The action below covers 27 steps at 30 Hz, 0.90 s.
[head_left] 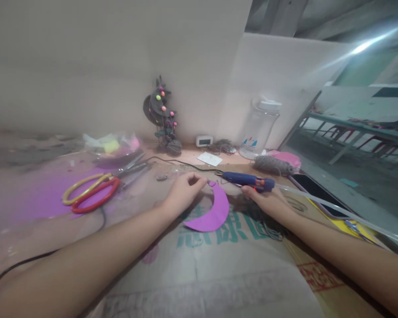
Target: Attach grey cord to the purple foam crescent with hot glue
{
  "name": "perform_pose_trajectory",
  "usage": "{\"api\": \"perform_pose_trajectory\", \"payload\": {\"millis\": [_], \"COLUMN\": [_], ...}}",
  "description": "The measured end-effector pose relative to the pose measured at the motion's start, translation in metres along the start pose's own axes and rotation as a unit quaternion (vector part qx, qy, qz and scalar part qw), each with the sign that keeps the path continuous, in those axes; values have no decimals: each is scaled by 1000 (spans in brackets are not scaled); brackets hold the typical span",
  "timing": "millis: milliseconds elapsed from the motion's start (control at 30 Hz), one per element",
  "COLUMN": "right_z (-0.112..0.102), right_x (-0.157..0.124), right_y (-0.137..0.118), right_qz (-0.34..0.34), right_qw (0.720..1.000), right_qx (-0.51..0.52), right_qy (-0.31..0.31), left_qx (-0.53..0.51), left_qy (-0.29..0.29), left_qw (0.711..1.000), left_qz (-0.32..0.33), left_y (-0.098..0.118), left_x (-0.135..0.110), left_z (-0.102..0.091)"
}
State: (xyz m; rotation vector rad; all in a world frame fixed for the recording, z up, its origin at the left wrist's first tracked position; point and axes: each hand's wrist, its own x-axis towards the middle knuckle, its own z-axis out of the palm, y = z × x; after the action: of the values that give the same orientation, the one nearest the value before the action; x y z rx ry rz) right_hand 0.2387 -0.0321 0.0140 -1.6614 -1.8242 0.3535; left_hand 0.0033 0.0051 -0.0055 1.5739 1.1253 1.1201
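A purple crescent-moon cutout (pixel 220 207) lies on the printed sheet in front of me, its upper tip at the fingertips of my left hand (pixel 187 190). That hand is closed in a pinch there; a small dark bit shows at the fingertips, too small to name. My right hand (pixel 268 201) is closed on a blue hot glue gun (pixel 243 179), whose nozzle points left toward the crescent's tip. Out of the gun's back runs a long clear glue stick (pixel 331 205). The gun's handle is mostly hidden by the hand.
Scissors (pixel 93 190) with red and yellow handles lie left. Behind stand a dark crescent ornament (pixel 161 110) with coloured beads, a small digital clock (pixel 204 141) and a clear bottle (pixel 258 128). Grey yarn (pixel 273 165) and a phone (pixel 318 194) are right. A black cord (pixel 182 162) crosses the table.
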Motion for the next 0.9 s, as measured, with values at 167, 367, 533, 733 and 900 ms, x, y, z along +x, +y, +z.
{"api": "perform_pose_trajectory", "payload": {"millis": [167,367,533,733,900], "right_z": [-16,-25,-9,24,38], "right_x": [2,25,85,154,173], "right_y": [-1,-5,-6,15,24], "right_qz": [-46,-57,-46,17,17], "right_qw": [998,996,999,998,998], "right_qx": [42,74,17,-60,-56], "right_qy": [5,0,1,21,-13], "left_qx": [-14,-24,-22,-18,-30], "left_qy": [11,-1,-5,4,0], "left_qw": [1000,1000,1000,1000,999], "left_qz": [13,10,-9,-3,-25], "left_y": [-7,-7,-9,-8,-3], "left_x": [4,3,4,5,4], "left_z": [2,2,3,4,5]}}
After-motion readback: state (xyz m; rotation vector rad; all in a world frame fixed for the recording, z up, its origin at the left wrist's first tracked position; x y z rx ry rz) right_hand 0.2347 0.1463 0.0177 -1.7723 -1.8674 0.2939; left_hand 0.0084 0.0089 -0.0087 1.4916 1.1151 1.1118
